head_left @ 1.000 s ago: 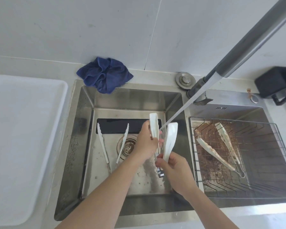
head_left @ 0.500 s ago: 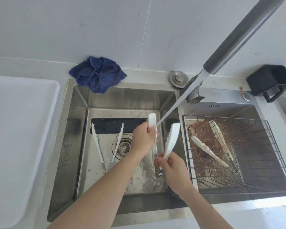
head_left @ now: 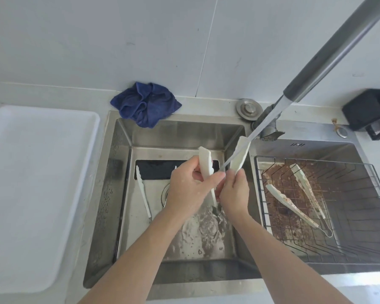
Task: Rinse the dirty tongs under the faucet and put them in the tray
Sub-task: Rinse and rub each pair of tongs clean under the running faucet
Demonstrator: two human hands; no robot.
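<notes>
1 pair of white tongs [head_left: 206, 165] is held over the left sink basin [head_left: 123, 194], its 2 arms spread apart and pointing up. The left arm of the tongs is gripped by the left hand [head_left: 191, 187], fingers curled round it; the right arm is pinched low down by the right hand [head_left: 235, 189], fingers curled and pressed together. Water [head_left: 261, 128] from the faucet [head_left: 329, 55] is seen striking the right arm of the tongs and splashing on the basin floor near the front edge. A 2nd pair of tongs [head_left: 143, 194] lies on the floor of this basin toward its left side, beside the drain [head_left: 166, 191], partly hidden by the left hand. In the right basin a wire rack [head_left: 360, 216] is set, and a 3rd pair of tongs [head_left: 298, 198], stained brown, lies in it. 1 white tray [head_left: 31, 194] rests on the counter at the left edge of the sink. 1 blue cloth [head_left: 145, 104] is draped over the sink's back edge, and 1 black box [head_left: 371, 113] stands at the back right corner.
</notes>
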